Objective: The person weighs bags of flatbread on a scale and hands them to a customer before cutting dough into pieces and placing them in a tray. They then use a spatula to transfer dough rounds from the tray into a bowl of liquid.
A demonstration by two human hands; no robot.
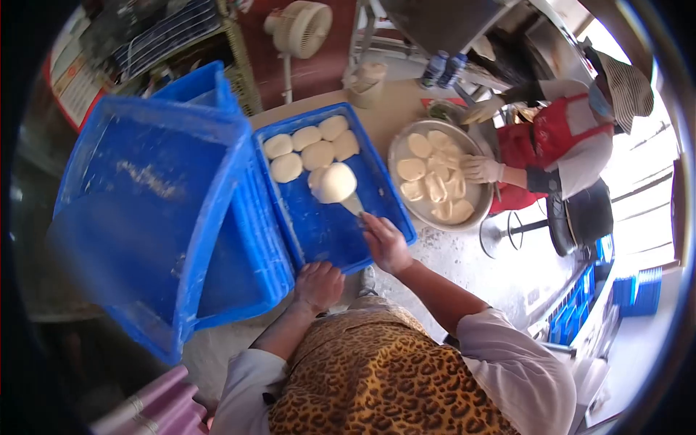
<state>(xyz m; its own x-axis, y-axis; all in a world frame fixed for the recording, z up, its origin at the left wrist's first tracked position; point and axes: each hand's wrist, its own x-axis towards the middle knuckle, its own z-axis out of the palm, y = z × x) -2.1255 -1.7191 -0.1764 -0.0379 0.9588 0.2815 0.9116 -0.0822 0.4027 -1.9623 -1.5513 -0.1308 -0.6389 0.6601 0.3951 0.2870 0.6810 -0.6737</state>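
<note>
My right hand (386, 243) is closed round the handle of a scraper (353, 204), whose far end is under a round of dough (336, 183). That dough is above the blue tray (337, 243) and covers most of the scraper's blade. Several more dough rounds (317, 155) lie close together in the tray's far half. At the tray's near left corner, my left hand (320, 285) grips the rim with its fingers curled over it.
Stacked blue crates (148, 210) lean at my left. To the right, a large metal basin (396, 156) holds flattened dough pieces; a co-worker's gloved hand (481, 170) reaches into it. A fan (301, 29), a container (367, 85) and bottles (444, 69) stand beyond.
</note>
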